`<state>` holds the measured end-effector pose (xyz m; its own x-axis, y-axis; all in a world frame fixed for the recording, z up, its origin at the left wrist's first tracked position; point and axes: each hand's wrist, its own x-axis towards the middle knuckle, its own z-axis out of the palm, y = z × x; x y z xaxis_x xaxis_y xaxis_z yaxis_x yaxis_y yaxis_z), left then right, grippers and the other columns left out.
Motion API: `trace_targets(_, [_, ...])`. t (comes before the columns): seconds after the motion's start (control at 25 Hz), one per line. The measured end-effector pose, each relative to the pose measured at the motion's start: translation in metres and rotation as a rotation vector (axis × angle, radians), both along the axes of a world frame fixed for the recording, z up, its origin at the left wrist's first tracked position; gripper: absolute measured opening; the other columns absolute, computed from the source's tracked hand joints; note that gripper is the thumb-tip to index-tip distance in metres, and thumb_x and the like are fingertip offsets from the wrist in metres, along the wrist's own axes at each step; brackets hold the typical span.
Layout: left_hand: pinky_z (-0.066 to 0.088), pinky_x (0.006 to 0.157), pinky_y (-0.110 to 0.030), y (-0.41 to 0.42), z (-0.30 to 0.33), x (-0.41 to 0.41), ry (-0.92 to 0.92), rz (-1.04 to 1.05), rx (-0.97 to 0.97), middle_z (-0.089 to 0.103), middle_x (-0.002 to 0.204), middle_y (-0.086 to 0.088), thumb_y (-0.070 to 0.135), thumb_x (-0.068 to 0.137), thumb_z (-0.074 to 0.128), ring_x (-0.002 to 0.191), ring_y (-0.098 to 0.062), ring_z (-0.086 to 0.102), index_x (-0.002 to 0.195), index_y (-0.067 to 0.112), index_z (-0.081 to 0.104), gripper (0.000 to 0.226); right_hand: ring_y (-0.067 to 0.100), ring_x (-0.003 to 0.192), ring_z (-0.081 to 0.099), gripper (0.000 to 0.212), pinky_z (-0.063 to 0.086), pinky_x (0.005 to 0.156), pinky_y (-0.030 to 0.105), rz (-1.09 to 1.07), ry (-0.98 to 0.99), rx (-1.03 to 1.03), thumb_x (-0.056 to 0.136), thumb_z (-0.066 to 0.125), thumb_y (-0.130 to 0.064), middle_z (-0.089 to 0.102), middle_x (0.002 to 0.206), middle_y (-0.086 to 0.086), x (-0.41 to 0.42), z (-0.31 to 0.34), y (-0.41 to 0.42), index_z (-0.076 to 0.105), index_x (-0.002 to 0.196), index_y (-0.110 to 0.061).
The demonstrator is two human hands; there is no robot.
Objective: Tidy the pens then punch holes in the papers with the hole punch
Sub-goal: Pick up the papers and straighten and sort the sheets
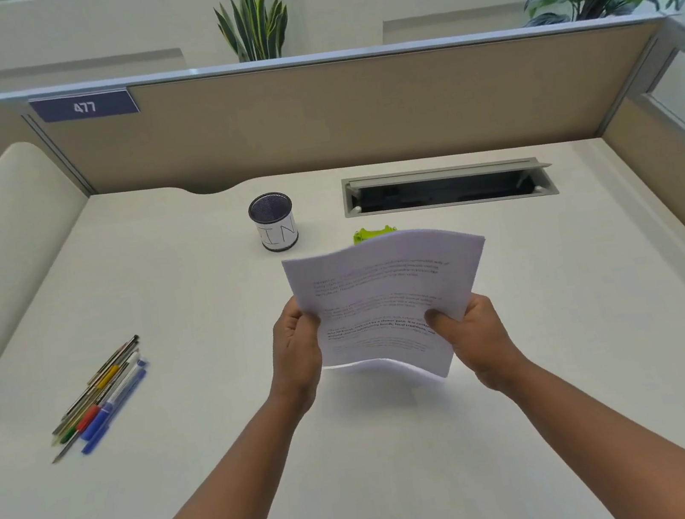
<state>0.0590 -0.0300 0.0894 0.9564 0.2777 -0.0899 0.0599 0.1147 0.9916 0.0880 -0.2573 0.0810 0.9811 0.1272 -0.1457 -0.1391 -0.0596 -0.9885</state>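
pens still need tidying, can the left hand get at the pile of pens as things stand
Probably not yet: the left hand grips the papers along with the right hand. The desk between it and the pens looks free, so once it lets go the path seems open.

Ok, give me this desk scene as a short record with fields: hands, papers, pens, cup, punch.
left hand: grips the papers' left edge
right hand: grips the papers' right edge
papers: printed stack, held up above the desk
pens: lying in a bunch on the desk, left side, not in the cup
cup: upright, no pens visible inside
hole punch: green, mostly hidden behind the papers
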Motion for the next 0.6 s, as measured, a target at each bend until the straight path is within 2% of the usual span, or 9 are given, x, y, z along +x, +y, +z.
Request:
trace_targets(0.12, [0.053, 0.068, -0.020, 0.003, -0.001, 0.002, -0.008, 0.003, 0.002, 0.072, 0.092, -0.001, -0.006, 0.095, 0.041, 0.082, -0.010, 0.064, 0.095, 0.011, 0.071, 0.034, 0.020, 0.094, 0.073, 0.032, 0.061, 0.079, 0.032, -0.009, -0.018, -0.013, 0.095, 0.055, 0.005, 0.079, 0.102, 0.001, -0.002, -0.001, 0.000, 0.075, 0.102, -0.020])
trace_targets(0.24, [0.054, 0.068, -0.021, 0.005, -0.009, 0.002, 0.067, -0.015, -0.012, 0.074, 0.097, -0.001, 0.000, 0.098, 0.046, 0.086, -0.012, 0.067, 0.106, 0.009, 0.068, 0.025, 0.026, 0.099, 0.072, 0.033, 0.059, 0.086, 0.041, -0.008, 0.016, -0.046, 0.093, 0.055, 0.005, 0.078, 0.104, 0.002, -0.007, -0.010, -0.001, 0.075, 0.102, -0.020])
trace_targets(0.44, [0.057, 0.072, -0.025, 0.005, -0.007, 0.001, 0.054, -0.043, 0.035, 0.073, 0.106, -0.004, -0.004, 0.096, 0.042, 0.093, -0.013, 0.069, 0.108, 0.015, 0.071, 0.036, 0.015, 0.094, 0.073, 0.035, 0.061, 0.080, 0.031, -0.008, 0.005, -0.025, 0.095, 0.054, 0.004, 0.078, 0.101, -0.006, -0.008, -0.005, 0.004, 0.073, 0.103, -0.024])
trace_targets(0.6, [0.056, 0.072, -0.029, 0.006, -0.011, 0.004, 0.091, -0.033, -0.018, 0.073, 0.101, 0.000, -0.006, 0.093, 0.042, 0.090, -0.013, 0.069, 0.112, 0.009, 0.063, 0.032, 0.027, 0.100, 0.071, 0.036, 0.059, 0.087, 0.044, 0.037, 0.027, -0.088, 0.093, 0.052, 0.003, 0.077, 0.106, 0.003, -0.008, -0.011, 0.004, 0.074, 0.102, -0.024])
